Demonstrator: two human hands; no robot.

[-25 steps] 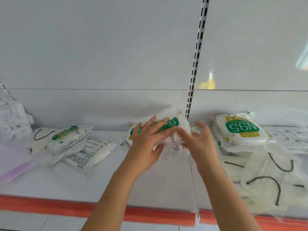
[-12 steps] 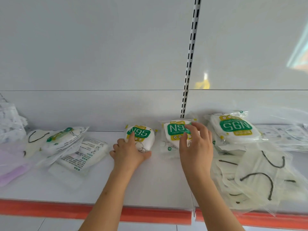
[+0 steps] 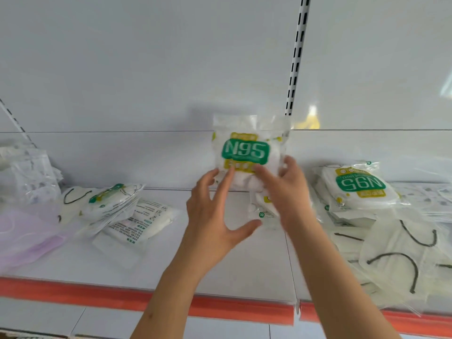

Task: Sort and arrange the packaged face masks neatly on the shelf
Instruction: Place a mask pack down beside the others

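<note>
A clear N95 mask pack with a green label stands upright in front of the shelf's back panel, raised above the white shelf. My right hand grips its lower right corner. The straight fingers of my left hand touch its lower left edge, thumb spread wide. A second pack lies flat on the shelf, partly hidden under my right hand.
An upside-down N95 pack tops a pile at the right, with loose white masks with black ear loops in front. Left: a leaning heap of packs, a text-side-up pack, purple masks. A slotted rail runs up the back.
Half a second ago both hands pressed on two packs lying side by side on the shelf. Now one pack is lifted upright between my hands, and the other stays on the shelf.
</note>
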